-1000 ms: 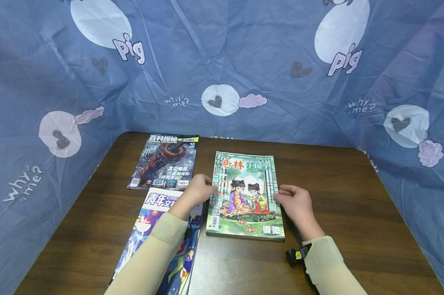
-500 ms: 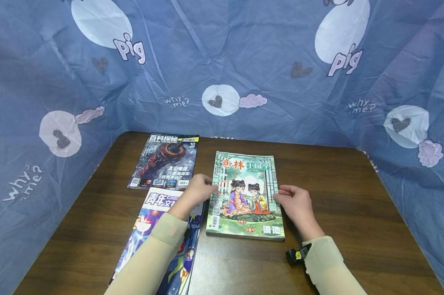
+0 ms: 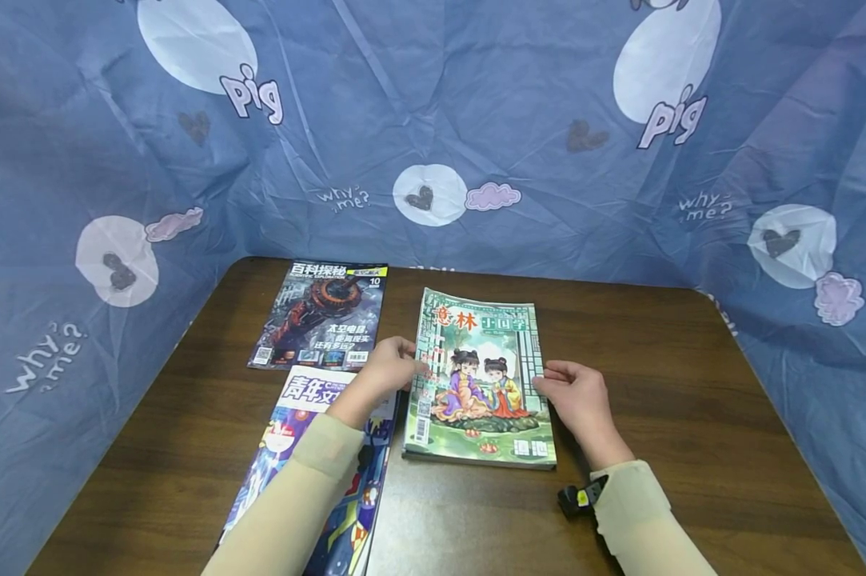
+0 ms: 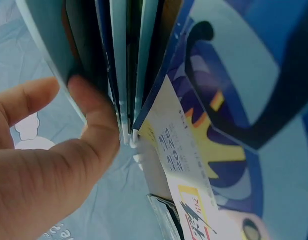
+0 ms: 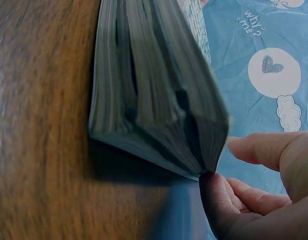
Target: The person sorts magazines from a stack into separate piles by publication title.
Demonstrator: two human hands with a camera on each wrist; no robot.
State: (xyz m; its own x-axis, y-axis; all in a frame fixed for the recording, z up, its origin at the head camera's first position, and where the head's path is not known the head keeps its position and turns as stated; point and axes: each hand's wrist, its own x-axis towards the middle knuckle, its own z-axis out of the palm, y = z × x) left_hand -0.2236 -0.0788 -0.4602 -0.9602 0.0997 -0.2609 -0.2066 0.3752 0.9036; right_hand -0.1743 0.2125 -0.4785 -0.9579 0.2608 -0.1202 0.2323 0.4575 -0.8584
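Observation:
A stack of magazines [image 3: 483,448] lies in the middle of the table, topped by a green-covered magazine [image 3: 486,360] with two cartoon figures. On its left edge, my left hand [image 3: 388,370] pinches the top magazine, which is slightly raised on that side. The left wrist view shows the thumb and a finger [image 4: 36,97] on either side of its cover, with gaps between the magazines below. My right hand [image 3: 580,404] pinches the right edge. In the right wrist view, the fingertips [image 5: 214,187] meet the upper page edges [image 5: 159,75] at that side.
A dark magazine [image 3: 325,308] lies at the back left of the brown table [image 3: 692,384]. Nearer, purple-and-blue magazines [image 3: 289,416] lie partly under the left forearm. A blue patterned cloth [image 3: 548,184] hangs around the back and sides. A small black camera [image 3: 576,500] sits by the right wrist.
The left edge of the green top magazine has risen slightly, with my left hand rising a little with it. My right hand has stayed in place.

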